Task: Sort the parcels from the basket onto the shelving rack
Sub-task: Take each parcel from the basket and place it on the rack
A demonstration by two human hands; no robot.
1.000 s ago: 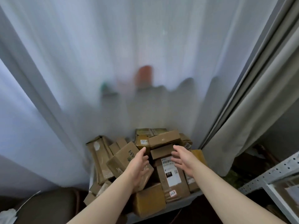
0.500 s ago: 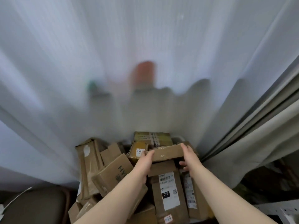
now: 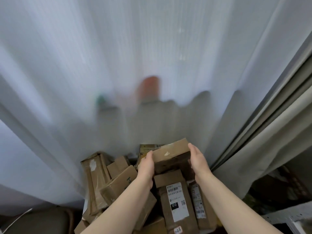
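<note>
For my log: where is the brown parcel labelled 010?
Head view, lower centre: the brown labelled parcel lies in the pile, below the held cardboard box.

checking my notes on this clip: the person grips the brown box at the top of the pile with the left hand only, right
Not quite. The head view shows both hands on the brown box: the left hand grips its left end and the right hand grips its right end. The box is at the top of the pile, as you noted.
</note>
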